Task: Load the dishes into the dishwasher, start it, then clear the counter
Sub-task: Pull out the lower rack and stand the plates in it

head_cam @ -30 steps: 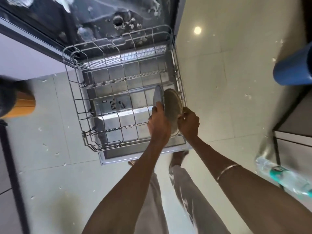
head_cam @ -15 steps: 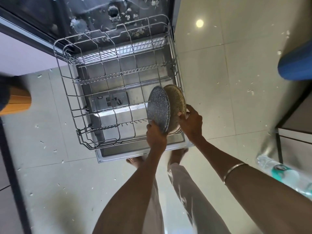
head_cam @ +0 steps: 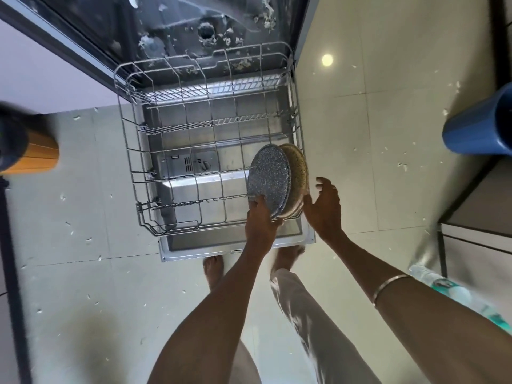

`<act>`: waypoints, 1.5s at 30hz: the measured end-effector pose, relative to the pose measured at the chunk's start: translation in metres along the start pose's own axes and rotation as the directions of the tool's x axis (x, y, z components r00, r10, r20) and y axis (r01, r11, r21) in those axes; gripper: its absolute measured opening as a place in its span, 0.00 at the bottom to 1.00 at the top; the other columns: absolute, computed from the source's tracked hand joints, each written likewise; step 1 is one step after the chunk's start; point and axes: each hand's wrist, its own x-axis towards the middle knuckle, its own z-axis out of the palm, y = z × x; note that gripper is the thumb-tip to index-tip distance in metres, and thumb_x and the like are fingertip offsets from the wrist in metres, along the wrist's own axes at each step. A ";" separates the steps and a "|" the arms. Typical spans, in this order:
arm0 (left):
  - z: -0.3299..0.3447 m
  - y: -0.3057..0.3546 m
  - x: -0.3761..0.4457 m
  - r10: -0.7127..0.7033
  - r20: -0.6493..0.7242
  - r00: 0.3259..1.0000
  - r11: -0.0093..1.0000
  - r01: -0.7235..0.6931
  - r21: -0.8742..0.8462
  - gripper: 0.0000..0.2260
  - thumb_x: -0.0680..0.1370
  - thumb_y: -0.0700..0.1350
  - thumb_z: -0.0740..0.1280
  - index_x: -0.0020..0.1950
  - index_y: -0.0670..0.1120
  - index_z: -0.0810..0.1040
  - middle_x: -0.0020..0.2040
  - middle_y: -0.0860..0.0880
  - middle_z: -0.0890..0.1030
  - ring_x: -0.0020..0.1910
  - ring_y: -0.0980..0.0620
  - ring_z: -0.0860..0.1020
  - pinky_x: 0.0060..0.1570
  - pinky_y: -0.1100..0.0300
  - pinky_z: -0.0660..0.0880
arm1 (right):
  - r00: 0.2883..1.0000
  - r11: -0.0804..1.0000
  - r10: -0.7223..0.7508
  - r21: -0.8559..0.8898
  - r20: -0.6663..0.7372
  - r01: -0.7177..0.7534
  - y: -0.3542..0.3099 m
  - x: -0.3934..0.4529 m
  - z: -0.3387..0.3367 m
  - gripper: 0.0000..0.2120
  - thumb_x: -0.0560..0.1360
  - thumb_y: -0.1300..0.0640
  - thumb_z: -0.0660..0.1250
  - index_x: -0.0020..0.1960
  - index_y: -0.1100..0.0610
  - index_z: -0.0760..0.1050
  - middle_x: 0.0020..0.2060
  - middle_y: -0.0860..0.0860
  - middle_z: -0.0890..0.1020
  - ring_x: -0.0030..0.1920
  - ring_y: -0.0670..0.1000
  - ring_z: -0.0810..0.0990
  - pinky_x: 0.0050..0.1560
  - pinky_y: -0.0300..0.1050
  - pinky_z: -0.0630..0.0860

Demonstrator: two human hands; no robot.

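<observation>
The dishwasher's wire rack point(head_cam: 177, 173) is pulled out over the open door point(head_cam: 235, 245). Two plates stand on edge at the rack's right front corner: a grey speckled plate point(head_cam: 267, 176) and, behind it to the right, a beige speckled plate point(head_cam: 298, 170). My left hand point(head_cam: 261, 217) grips the lower edge of the grey plate. Just right of the beige plate hovers my right hand point(head_cam: 322, 203), fingers spread, holding nothing.
The dishwasher tub point(head_cam: 180, 31) opens at the top, dirty inside. A blue container point(head_cam: 479, 126) sits at the right on a counter edge point(head_cam: 476, 206). A plastic bottle point(head_cam: 454, 295) lies at lower right. An orange and dark object point(head_cam: 30, 151) is at far left. My bare feet point(head_cam: 213, 273) stand before the door.
My right hand has let go of the beige plate and drawn back to the right. The grey plate now stands beside the beige one in the rack.
</observation>
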 end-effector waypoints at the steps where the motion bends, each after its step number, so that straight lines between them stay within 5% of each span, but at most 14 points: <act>1: -0.010 0.002 -0.006 0.023 0.002 1.000 1.000 -0.023 0.009 0.35 0.73 0.50 0.74 0.74 0.40 0.63 0.66 0.37 0.72 0.59 0.37 0.75 0.54 0.44 0.77 | 0.999 0.999 -0.029 -0.014 -0.026 0.029 -0.004 -0.006 -0.004 0.25 0.77 0.47 0.63 0.68 0.60 0.68 0.61 0.57 0.77 0.61 0.57 0.75 0.57 0.45 0.69; 5: -0.076 0.012 -0.031 0.033 -0.020 0.999 0.997 -0.032 0.075 0.20 0.82 0.46 0.61 0.73 0.42 0.66 0.65 0.39 0.74 0.61 0.37 0.75 0.59 0.43 0.75 | 0.993 0.994 -0.109 -0.028 -0.053 0.107 -0.038 -0.034 -0.023 0.29 0.72 0.44 0.54 0.65 0.61 0.72 0.57 0.59 0.78 0.59 0.59 0.76 0.57 0.49 0.71; 8: -0.131 0.008 -0.053 0.048 -0.033 0.998 0.990 -0.044 0.136 0.20 0.84 0.47 0.57 0.74 0.42 0.65 0.69 0.40 0.73 0.66 0.40 0.74 0.65 0.46 0.72 | 0.989 0.988 -0.146 -0.065 -0.038 0.144 -0.075 -0.061 -0.036 0.26 0.72 0.53 0.54 0.65 0.65 0.73 0.57 0.62 0.78 0.60 0.63 0.76 0.58 0.50 0.70; 13: -0.225 -0.008 -0.089 0.099 -0.090 0.991 0.971 -0.076 0.229 0.18 0.84 0.45 0.54 0.72 0.39 0.68 0.67 0.39 0.75 0.64 0.40 0.75 0.63 0.49 0.73 | 0.969 0.962 -0.247 -0.119 0.006 0.246 -0.141 -0.121 -0.062 0.24 0.72 0.55 0.59 0.65 0.65 0.74 0.57 0.65 0.78 0.57 0.66 0.78 0.55 0.54 0.75; 18: -0.314 -0.026 -0.151 0.159 -0.149 0.976 0.967 -0.123 0.225 0.18 0.84 0.44 0.55 0.73 0.40 0.68 0.69 0.41 0.74 0.66 0.42 0.75 0.65 0.50 0.73 | 0.960 0.952 -0.280 -0.122 0.019 0.280 -0.194 -0.169 -0.058 0.31 0.72 0.50 0.53 0.69 0.66 0.71 0.65 0.63 0.76 0.65 0.64 0.75 0.68 0.54 0.69; 21: -0.366 -0.048 -0.190 0.168 -0.210 0.963 0.970 -0.124 0.208 0.17 0.84 0.45 0.54 0.70 0.41 0.70 0.66 0.41 0.76 0.63 0.43 0.76 0.62 0.52 0.74 | 0.964 0.928 -0.259 -0.262 0.065 0.267 -0.259 -0.219 -0.047 0.27 0.72 0.57 0.52 0.64 0.69 0.73 0.59 0.66 0.77 0.61 0.64 0.76 0.63 0.51 0.69; 23: -0.402 -0.059 -0.211 0.198 -0.206 0.958 0.953 -0.139 0.268 0.18 0.84 0.45 0.53 0.71 0.39 0.69 0.68 0.39 0.74 0.65 0.42 0.74 0.64 0.52 0.72 | 0.913 0.864 -0.408 -0.319 0.011 0.389 -0.300 -0.247 -0.032 0.23 0.72 0.59 0.53 0.60 0.68 0.76 0.46 0.66 0.81 0.49 0.64 0.82 0.48 0.48 0.75; 25: -0.442 -0.071 -0.227 0.149 -0.248 0.957 0.969 -0.092 0.228 0.19 0.84 0.45 0.53 0.72 0.38 0.68 0.71 0.39 0.71 0.69 0.41 0.71 0.67 0.51 0.68 | 0.863 0.770 -0.493 -0.407 0.109 0.491 -0.338 -0.265 -0.015 0.19 0.76 0.62 0.55 0.65 0.64 0.72 0.48 0.64 0.81 0.48 0.63 0.82 0.43 0.48 0.74; 27: -0.480 -0.083 -0.233 0.133 -0.311 0.941 0.971 -0.062 0.229 0.20 0.85 0.47 0.52 0.74 0.38 0.66 0.72 0.39 0.70 0.70 0.41 0.69 0.69 0.51 0.65 | 0.872 0.755 -0.429 -0.436 0.235 0.489 -0.369 -0.269 0.006 0.18 0.79 0.63 0.57 0.68 0.62 0.68 0.57 0.62 0.79 0.55 0.62 0.79 0.49 0.50 0.74; 35: -0.619 -0.144 -0.223 0.080 -0.437 0.896 0.962 0.046 0.270 0.14 0.83 0.39 0.55 0.64 0.33 0.73 0.64 0.35 0.74 0.65 0.38 0.71 0.63 0.47 0.67 | 0.731 0.643 -0.592 -0.347 0.339 0.683 -0.519 -0.279 0.093 0.11 0.77 0.60 0.57 0.58 0.59 0.72 0.54 0.60 0.79 0.53 0.61 0.79 0.50 0.52 0.77; 42: -0.716 -0.184 -0.221 -0.093 -0.478 0.874 0.972 0.184 0.146 0.21 0.83 0.44 0.56 0.75 0.37 0.63 0.74 0.37 0.66 0.70 0.39 0.69 0.69 0.47 0.66 | 0.597 0.499 -0.680 -0.327 0.425 0.802 -0.647 -0.297 0.152 0.15 0.81 0.55 0.54 0.64 0.61 0.68 0.59 0.61 0.75 0.60 0.62 0.74 0.59 0.56 0.73; 45: -0.755 -0.202 -0.212 -0.151 -0.559 0.816 0.973 0.221 0.060 0.22 0.84 0.45 0.56 0.76 0.39 0.63 0.74 0.38 0.66 0.71 0.40 0.67 0.70 0.48 0.65 | 0.514 0.409 -0.723 -0.313 0.461 0.857 -0.698 -0.306 0.173 0.16 0.81 0.55 0.54 0.65 0.62 0.69 0.59 0.61 0.76 0.61 0.61 0.74 0.60 0.55 0.72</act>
